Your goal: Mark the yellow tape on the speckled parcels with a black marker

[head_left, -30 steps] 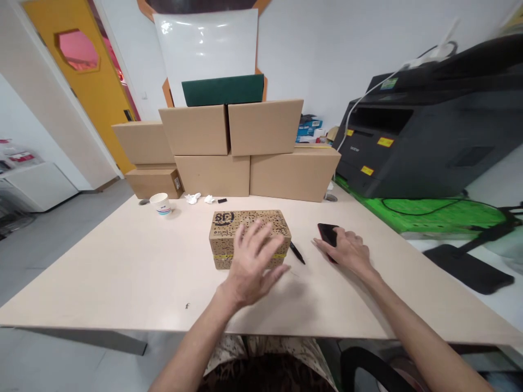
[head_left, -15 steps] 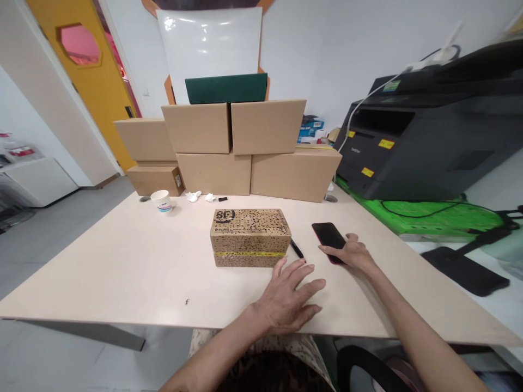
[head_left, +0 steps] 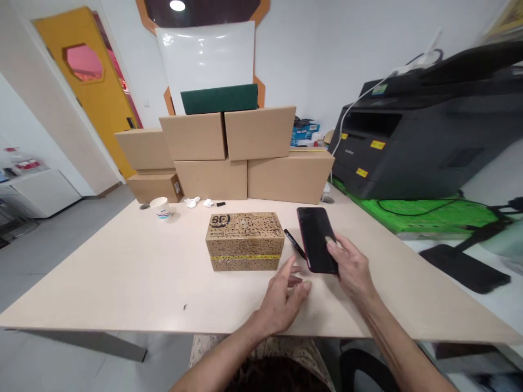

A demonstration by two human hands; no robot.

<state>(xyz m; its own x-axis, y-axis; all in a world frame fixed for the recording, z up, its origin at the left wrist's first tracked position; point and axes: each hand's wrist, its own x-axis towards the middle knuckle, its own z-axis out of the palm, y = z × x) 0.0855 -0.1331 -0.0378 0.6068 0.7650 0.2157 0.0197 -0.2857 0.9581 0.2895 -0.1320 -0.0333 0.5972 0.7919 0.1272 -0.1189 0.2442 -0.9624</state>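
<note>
A black smartphone [head_left: 315,238] with a reddish edge is raised off the table, its dark screen facing me. My right hand [head_left: 352,267] grips its lower right part, the thumb lying over the screen edge. My left hand [head_left: 285,299] hovers near the table just left of the phone, holding nothing, its fingers apart and partly curled. Left of the phone a black pen [head_left: 295,243] lies on the table, its lower end close to the phone. Beside the pen sits a closed speckled cardboard box [head_left: 245,242] with a yellow strip round it.
On the table [head_left: 122,277], plain cardboard boxes [head_left: 210,179] are stacked at the back, topped by a dark green box [head_left: 220,99]. A paper cup [head_left: 160,207] and crumpled tissues [head_left: 192,202] stand before them. A large printer [head_left: 392,141] is at the right.
My right hand has lifted the phone off the table and brought it leftward, more upright. My left hand has turned and its fingers have curled a little. The camera view has tilted slightly upward.
</note>
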